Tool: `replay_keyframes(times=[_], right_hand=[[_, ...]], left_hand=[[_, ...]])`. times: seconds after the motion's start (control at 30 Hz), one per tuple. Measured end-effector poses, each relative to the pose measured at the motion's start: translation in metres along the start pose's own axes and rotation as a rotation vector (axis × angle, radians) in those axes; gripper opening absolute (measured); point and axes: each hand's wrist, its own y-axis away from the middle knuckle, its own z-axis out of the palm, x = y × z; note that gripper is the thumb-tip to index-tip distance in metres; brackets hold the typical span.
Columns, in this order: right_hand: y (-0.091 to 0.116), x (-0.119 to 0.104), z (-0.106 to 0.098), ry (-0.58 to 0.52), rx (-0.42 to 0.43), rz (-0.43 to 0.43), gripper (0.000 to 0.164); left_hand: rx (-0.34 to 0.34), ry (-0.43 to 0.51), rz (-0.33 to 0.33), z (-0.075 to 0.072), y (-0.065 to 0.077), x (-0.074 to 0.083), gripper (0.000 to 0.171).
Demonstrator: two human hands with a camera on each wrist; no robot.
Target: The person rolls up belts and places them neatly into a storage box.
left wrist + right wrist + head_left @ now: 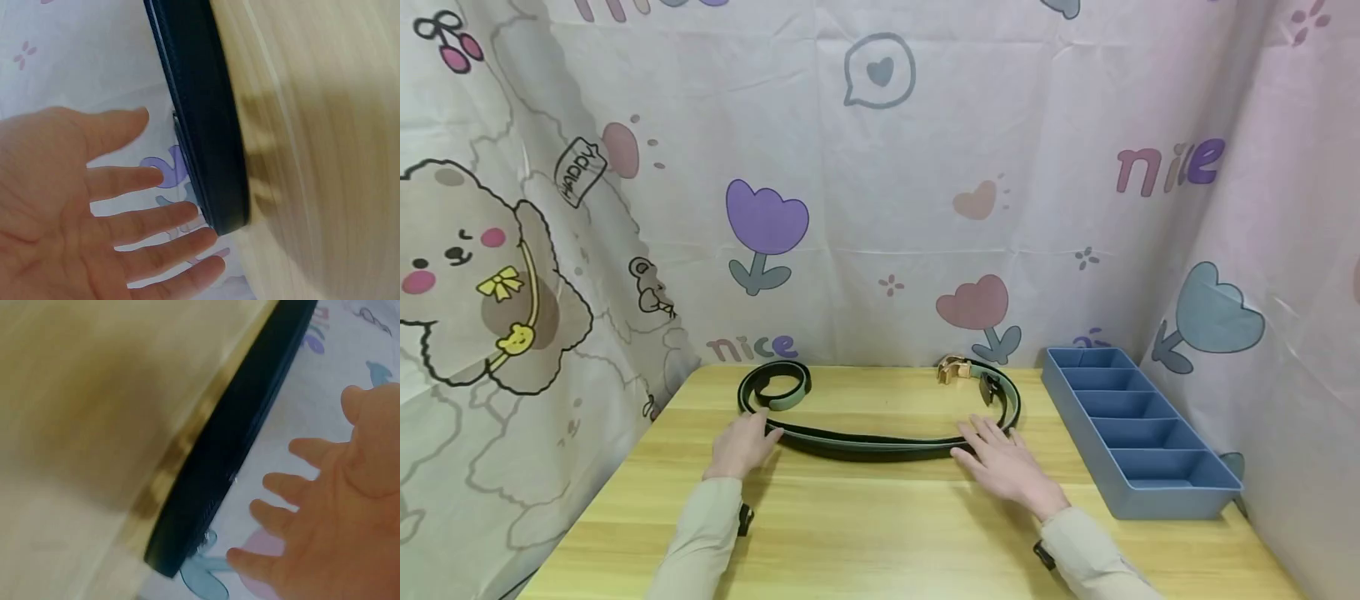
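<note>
A dark belt with a pale green inner side point(872, 447) stands on its edge across the wooden table, its strap doubled along the middle. One end curls into a loop at the left; at the right the strap bends back to a gold buckle point(953, 369). My left hand point(740, 446) is at the belt's left bend, fingers extended and spread in the left wrist view, fingertips close to the strap point(203, 119). Over the right part lies my right hand point(1003, 460), its fingers spread and straight, near the strap point(225, 444) in the right wrist view.
A blue-grey tray point(1078, 433) with several compartments stands on the right side of the table point(880, 533). Behind the table hangs a white printed curtain point(880, 208), which also runs along both sides.
</note>
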Motion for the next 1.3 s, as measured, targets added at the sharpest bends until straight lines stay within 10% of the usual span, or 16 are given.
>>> replay_keyframes(times=[0.53,1.3], right_hand=[[-0.029,-0.022,0.027,0.005,0.069,-0.269,0.043],[-0.044,-0.04,0.029,0.015,-0.047,-0.318,0.037]], left_hand=[[-0.072,0.056,-0.039,0.0,-0.018,-0.014,0.056],[-0.106,0.206,-0.138,0.002,-0.037,-0.026,0.015]])
